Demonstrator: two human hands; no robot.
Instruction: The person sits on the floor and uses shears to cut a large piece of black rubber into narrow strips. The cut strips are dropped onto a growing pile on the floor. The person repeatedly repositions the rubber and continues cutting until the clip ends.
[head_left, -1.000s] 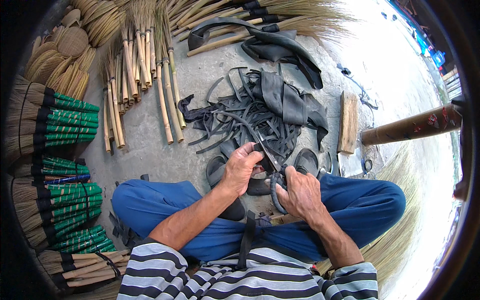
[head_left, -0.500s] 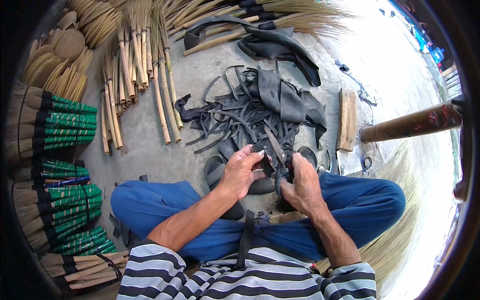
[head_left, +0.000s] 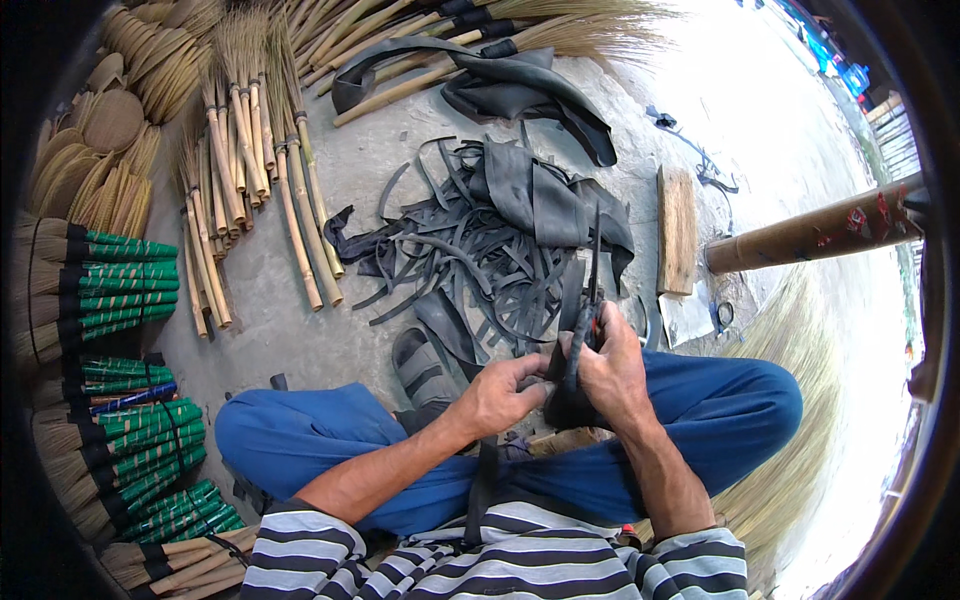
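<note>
The right hand (head_left: 612,370) was closed around the handles of dark scissors (head_left: 592,300), whose slim blades pointed up and away from the person. The left hand (head_left: 502,392) pinched a flat black rubber strip (head_left: 568,372) against them, fingers curled, thumb on top. Both forearms came in from the lower edge, bent inward over crossed legs in blue trousers (head_left: 310,440), the wrists close together above the lap. Just beyond the hands, on the rough grey concrete floor (head_left: 400,140), lay a loose tangle of limp, matte black rubber strips and cut tubing (head_left: 500,240). A small wooden block (head_left: 678,228) lay to its right. Toward the floor's left edge stood rows of pale bamboo sticks (head_left: 250,200) and straw brooms bound with green bands (head_left: 110,280).
</note>
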